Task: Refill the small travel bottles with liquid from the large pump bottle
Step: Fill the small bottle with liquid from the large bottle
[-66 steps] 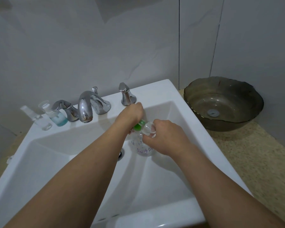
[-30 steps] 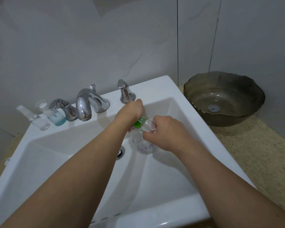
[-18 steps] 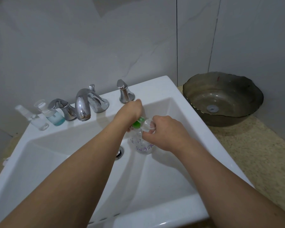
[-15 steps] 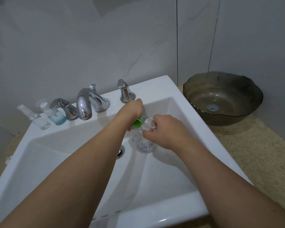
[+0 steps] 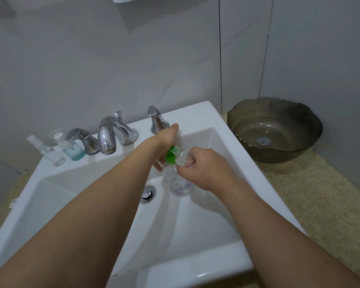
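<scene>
The large clear pump bottle (image 5: 180, 185) with purple lettering stands in the white sink (image 5: 195, 221), right of the drain. Its green pump head (image 5: 171, 155) shows between my hands. My left hand (image 5: 167, 140) is curled around the pump head from the back. My right hand (image 5: 204, 167) grips a small clear travel bottle (image 5: 184, 157), held up against the pump nozzle. Two more small bottles stand on the sink's back left ledge: a clear spray bottle (image 5: 50, 151) and a bottle with blue liquid (image 5: 71, 147).
A chrome faucet (image 5: 109, 135) with two handles (image 5: 82, 139) (image 5: 157, 120) lines the back of the sink. The drain plug (image 5: 148, 193) sits mid-basin. A dark glass bowl (image 5: 274, 129) stands on the speckled counter (image 5: 320, 200) at the right. Grey wall tiles rise behind.
Both hands stay at the pump head and small bottle with little movement. The view has shifted slightly.
</scene>
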`<move>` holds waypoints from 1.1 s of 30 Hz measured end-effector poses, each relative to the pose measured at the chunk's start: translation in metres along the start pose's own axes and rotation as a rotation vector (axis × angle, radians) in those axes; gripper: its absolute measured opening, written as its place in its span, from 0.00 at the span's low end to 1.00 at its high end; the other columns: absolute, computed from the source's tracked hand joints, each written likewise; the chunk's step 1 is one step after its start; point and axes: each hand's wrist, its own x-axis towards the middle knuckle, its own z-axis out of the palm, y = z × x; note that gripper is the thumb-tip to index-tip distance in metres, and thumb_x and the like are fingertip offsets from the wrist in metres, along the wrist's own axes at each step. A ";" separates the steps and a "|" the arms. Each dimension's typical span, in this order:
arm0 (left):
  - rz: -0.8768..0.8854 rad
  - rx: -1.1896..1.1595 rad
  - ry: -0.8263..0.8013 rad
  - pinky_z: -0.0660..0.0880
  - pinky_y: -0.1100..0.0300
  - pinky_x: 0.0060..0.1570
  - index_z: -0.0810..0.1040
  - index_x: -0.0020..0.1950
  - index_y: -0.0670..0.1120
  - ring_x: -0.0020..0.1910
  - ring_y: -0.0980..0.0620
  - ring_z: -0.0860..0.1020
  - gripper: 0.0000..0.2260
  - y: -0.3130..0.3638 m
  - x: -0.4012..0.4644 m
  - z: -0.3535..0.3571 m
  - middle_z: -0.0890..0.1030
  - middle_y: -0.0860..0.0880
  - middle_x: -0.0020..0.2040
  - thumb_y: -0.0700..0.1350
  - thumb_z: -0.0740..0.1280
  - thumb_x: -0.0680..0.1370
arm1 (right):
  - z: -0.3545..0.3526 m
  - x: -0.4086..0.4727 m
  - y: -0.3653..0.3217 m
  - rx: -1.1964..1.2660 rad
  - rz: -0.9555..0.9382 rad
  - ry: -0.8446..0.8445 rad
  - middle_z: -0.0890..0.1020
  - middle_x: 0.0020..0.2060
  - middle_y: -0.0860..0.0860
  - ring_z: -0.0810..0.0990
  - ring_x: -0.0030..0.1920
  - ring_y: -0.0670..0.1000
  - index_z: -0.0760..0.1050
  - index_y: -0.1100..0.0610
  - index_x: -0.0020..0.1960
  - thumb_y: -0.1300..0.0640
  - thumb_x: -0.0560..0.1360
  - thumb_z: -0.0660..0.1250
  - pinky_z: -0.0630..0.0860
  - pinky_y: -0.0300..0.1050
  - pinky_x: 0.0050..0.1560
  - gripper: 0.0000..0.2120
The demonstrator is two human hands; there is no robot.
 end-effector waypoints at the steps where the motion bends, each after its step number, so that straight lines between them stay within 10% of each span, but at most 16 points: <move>1: 0.013 0.009 0.035 0.77 0.38 0.60 0.76 0.55 0.38 0.54 0.34 0.81 0.33 -0.001 0.002 0.003 0.82 0.36 0.51 0.66 0.47 0.82 | 0.001 0.000 0.001 -0.009 0.001 -0.010 0.80 0.44 0.49 0.79 0.45 0.55 0.73 0.54 0.48 0.40 0.70 0.66 0.77 0.48 0.47 0.18; 7: 0.112 0.012 0.156 0.80 0.32 0.52 0.74 0.61 0.37 0.50 0.30 0.82 0.18 -0.006 0.011 0.013 0.80 0.32 0.55 0.42 0.48 0.83 | 0.002 0.003 0.002 -0.088 0.003 -0.037 0.77 0.42 0.49 0.76 0.42 0.55 0.70 0.53 0.46 0.40 0.71 0.66 0.71 0.46 0.41 0.17; 20: 0.149 -0.004 0.167 0.80 0.31 0.52 0.77 0.61 0.38 0.51 0.30 0.81 0.19 -0.009 0.016 0.012 0.80 0.32 0.56 0.40 0.49 0.83 | 0.004 0.004 0.002 -0.103 0.001 -0.042 0.78 0.40 0.49 0.77 0.41 0.55 0.69 0.52 0.42 0.40 0.70 0.65 0.72 0.46 0.39 0.16; 33: -0.024 -0.092 0.003 0.74 0.47 0.56 0.77 0.57 0.40 0.56 0.38 0.79 0.33 -0.004 0.004 -0.001 0.81 0.39 0.53 0.69 0.50 0.80 | -0.003 -0.002 0.004 0.086 0.022 -0.066 0.79 0.44 0.44 0.79 0.46 0.50 0.74 0.51 0.48 0.41 0.70 0.68 0.75 0.44 0.46 0.15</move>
